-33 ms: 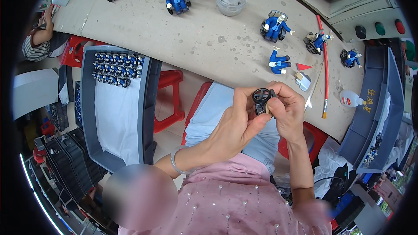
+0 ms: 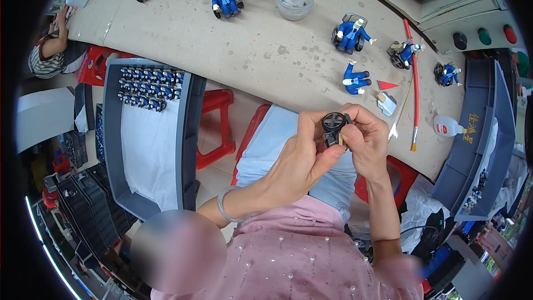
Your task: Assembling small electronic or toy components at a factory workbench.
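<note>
Above my lap, close to the table's front edge, both hands grip a small black toy wheelchair (image 2: 333, 124) with one spoked wheel facing up. My left hand (image 2: 297, 158) pinches it from the left, thumb below the wheel. My right hand (image 2: 366, 141) presses its thumb against the chair's side, with the fingers curled behind. Part of the chair is hidden by my fingers. On the table just beyond lies a loose blue-suited figure (image 2: 356, 79) with no chair. Beside it are a small red triangular piece (image 2: 387, 85) and a grey-white scrap (image 2: 387, 104).
Seated figures in wheelchairs (image 2: 352, 34) stand about the table (image 2: 250, 50). A clear tub (image 2: 294, 1), a red-handled brush (image 2: 415, 94) and a white bottle (image 2: 447, 126) are there too. At left, a grey crate (image 2: 186, 150) holds rows of figures; another crate (image 2: 472, 89) stands right.
</note>
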A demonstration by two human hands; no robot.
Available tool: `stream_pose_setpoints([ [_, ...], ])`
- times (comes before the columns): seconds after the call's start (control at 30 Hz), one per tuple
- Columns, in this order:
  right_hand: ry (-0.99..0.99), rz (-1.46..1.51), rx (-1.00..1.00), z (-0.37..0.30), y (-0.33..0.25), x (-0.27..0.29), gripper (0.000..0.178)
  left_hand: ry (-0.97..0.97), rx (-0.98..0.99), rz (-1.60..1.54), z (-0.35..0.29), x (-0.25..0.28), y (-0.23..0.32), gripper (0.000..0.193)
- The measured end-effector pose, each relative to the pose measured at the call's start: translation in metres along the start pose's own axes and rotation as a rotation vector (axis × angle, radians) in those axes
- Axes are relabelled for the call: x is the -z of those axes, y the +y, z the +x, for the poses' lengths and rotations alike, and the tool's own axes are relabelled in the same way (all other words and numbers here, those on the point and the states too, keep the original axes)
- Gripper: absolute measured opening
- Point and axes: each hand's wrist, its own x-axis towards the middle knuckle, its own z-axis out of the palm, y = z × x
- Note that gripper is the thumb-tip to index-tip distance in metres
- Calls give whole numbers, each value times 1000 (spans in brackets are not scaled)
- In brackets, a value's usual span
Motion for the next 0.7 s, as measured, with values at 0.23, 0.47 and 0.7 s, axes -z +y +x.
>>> stream_pose_setpoints([
  [0.23,-52,66,25,1,2,7,29,58,-25,-15,5,-1,-6,41],
  [0.47,-51,-141,-39,-10,-17,27,39,3,311,-327,12,11,8,42],
  [0.7,3,-491,252,-8,-21,13,27,-55,295,-360,12,5,3,40],
])
